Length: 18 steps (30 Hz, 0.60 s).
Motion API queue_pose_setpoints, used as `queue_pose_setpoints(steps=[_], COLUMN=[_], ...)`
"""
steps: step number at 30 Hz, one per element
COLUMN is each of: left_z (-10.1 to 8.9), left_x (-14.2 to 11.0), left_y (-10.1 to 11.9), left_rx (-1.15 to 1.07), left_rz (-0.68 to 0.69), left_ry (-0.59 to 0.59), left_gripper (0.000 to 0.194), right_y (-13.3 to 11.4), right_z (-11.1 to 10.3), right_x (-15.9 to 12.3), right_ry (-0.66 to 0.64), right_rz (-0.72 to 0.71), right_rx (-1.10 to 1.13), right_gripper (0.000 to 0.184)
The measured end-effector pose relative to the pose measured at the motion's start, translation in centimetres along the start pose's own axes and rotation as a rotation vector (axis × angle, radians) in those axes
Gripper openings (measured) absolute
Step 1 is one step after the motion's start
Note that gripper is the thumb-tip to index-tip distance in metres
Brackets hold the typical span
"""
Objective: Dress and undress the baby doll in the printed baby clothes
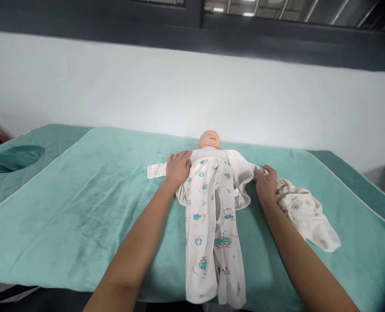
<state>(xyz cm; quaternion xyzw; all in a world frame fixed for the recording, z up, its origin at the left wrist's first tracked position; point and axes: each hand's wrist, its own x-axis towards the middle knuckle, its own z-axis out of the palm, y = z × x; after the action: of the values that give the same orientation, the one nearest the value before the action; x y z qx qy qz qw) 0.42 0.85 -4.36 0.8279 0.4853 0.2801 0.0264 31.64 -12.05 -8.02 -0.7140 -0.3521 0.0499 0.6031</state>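
Note:
A baby doll (209, 139) lies with its head toward the wall. Beneath and around it spreads a white baby top (239, 167) with printed sleeves, its right-hand flap folded outward. Printed baby trousers (198, 216) with an opening at the crotch lie lengthwise over the doll's body, legs toward me. My left hand (178, 167) rests flat, fingers stretched, on the top beside the doll's chest, with a printed sleeve extending left from under it. At the other side my right hand (266, 181) pinches the end of the right-hand sleeve. The doll's arms and legs are hidden.
A crumpled off-white garment (309, 216) lies to the right of my right hand. Green cloth (82, 216) covers the padded table, with a face hole (13, 158) at its left end. A white wall (130, 86) stands behind, below a dark window frame (98, 24).

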Motion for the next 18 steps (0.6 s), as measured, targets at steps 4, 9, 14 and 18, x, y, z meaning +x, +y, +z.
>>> queue_pose_setpoints(steps=[4, 9, 14, 18], left_z=[-1.0, -1.1, -0.9, -1.0], left_x=[-0.2, -0.3, 0.0, 0.2], left_y=[-2.3, -3.0, -2.8, -3.2], left_rx=[0.006, -0.016, -0.058, -0.085], left_rz=[-0.032, -0.1, -0.188, -0.208], left_ry=[-0.075, -0.045, -0.037, -0.03], left_gripper=[0.041, 0.04, 0.039, 0.039], right_y=[-0.4, -5.3, -13.9, -17.6], right_z=[-1.5, 0.1, 7.7, 14.7], right_x=[-1.0, -2.8, -4.3, -5.2], right_ry=[-0.056, -0.169, -0.669, -0.938], right_rz=[-0.126, -0.475, -0.748, -1.005], right_rx=[-0.152, -0.218, -0.313, -0.746], right_gripper=[0.037, 0.03, 0.029, 0.023])
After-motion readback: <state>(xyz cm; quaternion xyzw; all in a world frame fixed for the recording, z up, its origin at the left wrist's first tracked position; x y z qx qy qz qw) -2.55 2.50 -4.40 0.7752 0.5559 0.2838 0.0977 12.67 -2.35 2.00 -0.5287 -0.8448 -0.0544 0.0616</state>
